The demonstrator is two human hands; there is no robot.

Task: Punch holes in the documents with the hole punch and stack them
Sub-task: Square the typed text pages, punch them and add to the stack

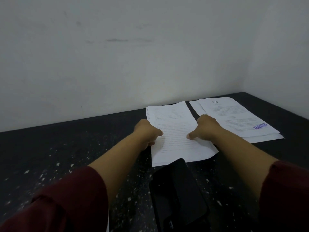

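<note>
Both hands on one sheaf of papers (175, 131) lying near the back edge of the dark speckled tabletop (66, 148). Left hand (147, 131) pinches its left edge, thumb on top, fingers curled under. Right hand (205, 127) pinches the right edge the same way. A two-sided hold likely keeps the sheets square while they are fed toward the hole punch (177, 193). The punch, black, sits at the near edge; the sheaf's near edge touches or slips under its far end, cannot tell which.

Second pile of papers (240, 118) sits toward the back right corner, just beside the held sheaf, loosely fanned; probably the other stack.

Writing: printed lines too small to read. Top page of the second pile bears a round emblem and a blue-purple stamp (260, 126), illegible.
</note>
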